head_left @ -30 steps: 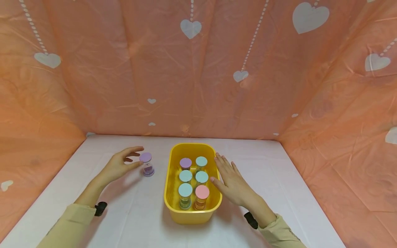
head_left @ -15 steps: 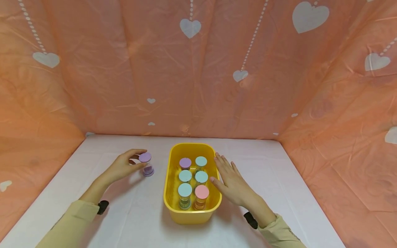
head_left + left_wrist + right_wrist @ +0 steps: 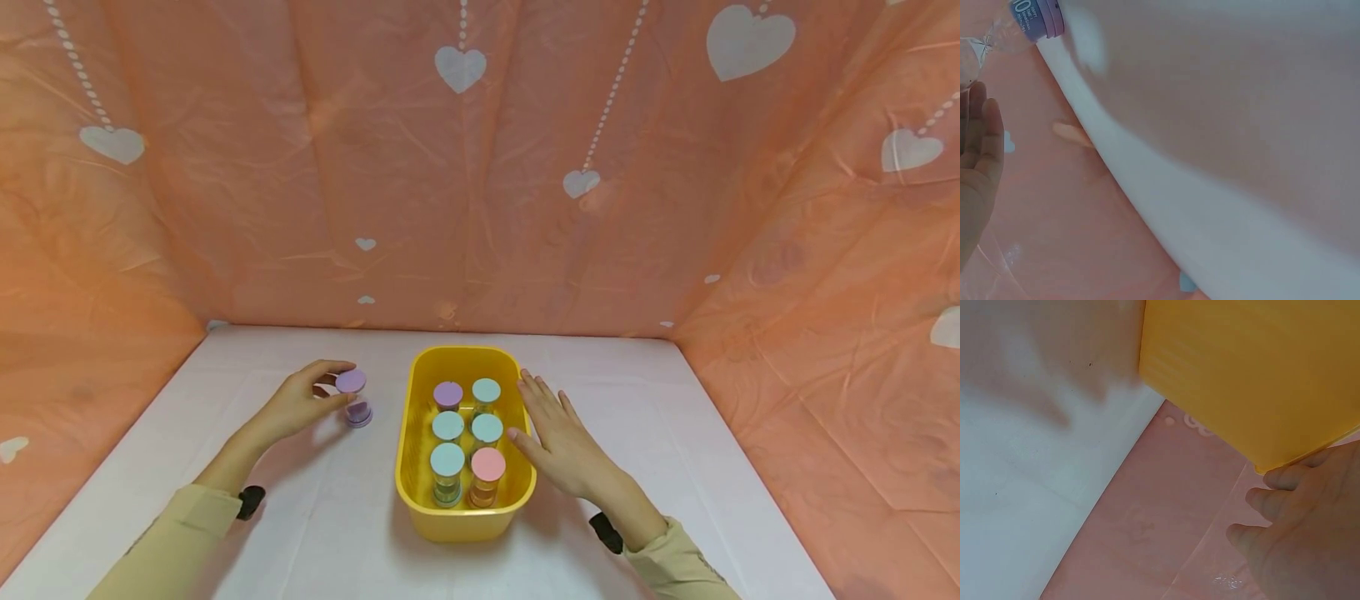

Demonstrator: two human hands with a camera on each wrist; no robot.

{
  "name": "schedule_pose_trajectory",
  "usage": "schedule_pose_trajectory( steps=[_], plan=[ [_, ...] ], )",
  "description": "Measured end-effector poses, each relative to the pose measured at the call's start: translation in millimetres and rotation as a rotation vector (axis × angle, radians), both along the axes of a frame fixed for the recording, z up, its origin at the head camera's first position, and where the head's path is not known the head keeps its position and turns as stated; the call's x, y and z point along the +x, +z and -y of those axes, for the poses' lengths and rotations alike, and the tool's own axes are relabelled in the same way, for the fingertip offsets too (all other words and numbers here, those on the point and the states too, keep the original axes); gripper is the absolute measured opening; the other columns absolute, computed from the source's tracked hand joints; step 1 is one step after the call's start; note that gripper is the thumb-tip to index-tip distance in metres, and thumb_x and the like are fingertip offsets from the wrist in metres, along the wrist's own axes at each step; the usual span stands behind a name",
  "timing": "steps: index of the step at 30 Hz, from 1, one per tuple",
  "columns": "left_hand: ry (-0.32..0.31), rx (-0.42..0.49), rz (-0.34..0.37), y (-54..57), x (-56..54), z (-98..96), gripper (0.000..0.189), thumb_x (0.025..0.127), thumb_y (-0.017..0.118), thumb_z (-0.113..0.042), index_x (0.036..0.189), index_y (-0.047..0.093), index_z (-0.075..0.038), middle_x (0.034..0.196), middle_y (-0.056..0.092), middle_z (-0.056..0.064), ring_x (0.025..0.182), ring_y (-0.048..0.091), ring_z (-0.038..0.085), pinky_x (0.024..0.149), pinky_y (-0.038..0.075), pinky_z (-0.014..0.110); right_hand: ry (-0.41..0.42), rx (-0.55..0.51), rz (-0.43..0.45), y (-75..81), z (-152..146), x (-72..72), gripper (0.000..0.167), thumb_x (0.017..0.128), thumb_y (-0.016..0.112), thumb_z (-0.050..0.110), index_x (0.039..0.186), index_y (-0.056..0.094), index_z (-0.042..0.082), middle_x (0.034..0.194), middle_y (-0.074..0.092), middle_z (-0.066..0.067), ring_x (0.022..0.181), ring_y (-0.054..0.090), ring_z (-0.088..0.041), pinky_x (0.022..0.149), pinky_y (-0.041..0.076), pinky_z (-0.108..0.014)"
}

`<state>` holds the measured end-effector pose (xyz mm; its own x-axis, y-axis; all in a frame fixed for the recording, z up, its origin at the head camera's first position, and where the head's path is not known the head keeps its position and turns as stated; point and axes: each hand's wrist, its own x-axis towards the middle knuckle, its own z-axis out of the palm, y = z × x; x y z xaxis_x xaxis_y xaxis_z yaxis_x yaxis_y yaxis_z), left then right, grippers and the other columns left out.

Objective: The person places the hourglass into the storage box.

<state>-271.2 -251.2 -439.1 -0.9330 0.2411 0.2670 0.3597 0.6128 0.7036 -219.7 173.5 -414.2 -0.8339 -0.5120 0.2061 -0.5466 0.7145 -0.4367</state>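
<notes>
A purple-capped sand timer [image 3: 358,408] stands upright on the table, left of the yellow bin [image 3: 467,525]. My left hand [image 3: 303,400] holds it from the left, thumb and fingers around its upper part. In the left wrist view the sand timer's purple end [image 3: 1036,19] with printed white lettering shows at the top left, near the left fingers [image 3: 991,125]. My right hand [image 3: 566,442] rests at the bin's right rim with straight, slightly spread fingers; in the right wrist view those fingers [image 3: 1272,503] touch the yellow edge.
Inside the bin, several sand timers stand in two columns: a purple one [image 3: 448,394], a pink one [image 3: 489,464] and light blue ones [image 3: 447,459]. A white cloth covers the table [image 3: 330,517]. Orange sheets with white hearts [image 3: 461,68] enclose the back and sides.
My left hand has moved slightly right and its fingers have come around the sand timer. The right hand and the bin have stayed in place.
</notes>
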Motion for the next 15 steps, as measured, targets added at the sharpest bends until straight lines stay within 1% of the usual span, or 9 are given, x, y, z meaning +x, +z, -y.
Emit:
schedule_pose_trajectory(
  steps=[6, 12, 15],
  plan=[
    [0.019, 0.004, -0.009, -0.2, 2.8, 0.8, 0.051, 0.093, 0.08, -0.018, 0.136, 0.063, 0.002, 0.123, 0.068, 0.016, 0.107, 0.063, 0.029, 0.087, 0.057, 0.034, -0.002, 0.004, 0.002, 0.0, 0.2, 0.1, 0.076, 0.109, 0.047, 0.045, 0.164, 0.019, 0.001, 0.174, 0.011, -0.012, 0.16, 0.011, -0.034, 0.126, 0.006, -0.063],
    [0.036, 0.013, -0.043, 6.4, 8.2, 0.2, 0.051, 0.094, 0.079, -0.019, 0.138, 0.062, 0.0, 0.13, 0.067, 0.017, 0.108, 0.062, 0.028, 0.088, 0.057, 0.037, -0.006, 0.008, 0.009, 0.3, 0.3, 0.2, 0.076, 0.109, 0.047, 0.046, 0.165, 0.019, 0.002, 0.173, 0.012, -0.014, 0.159, 0.011, -0.035, 0.126, 0.006, -0.062],
    [0.042, 0.027, -0.061, 9.9, 10.8, -0.5, 0.05, 0.095, 0.078, -0.018, 0.139, 0.062, -0.001, 0.128, 0.067, 0.016, 0.107, 0.061, 0.024, 0.087, 0.056, 0.033, -0.008, 0.009, 0.009, 0.4, 0.5, 0.2, 0.076, 0.109, 0.047, 0.046, 0.165, 0.019, 0.002, 0.173, 0.012, -0.014, 0.159, 0.011, -0.036, 0.126, 0.006, -0.063]
  ],
)
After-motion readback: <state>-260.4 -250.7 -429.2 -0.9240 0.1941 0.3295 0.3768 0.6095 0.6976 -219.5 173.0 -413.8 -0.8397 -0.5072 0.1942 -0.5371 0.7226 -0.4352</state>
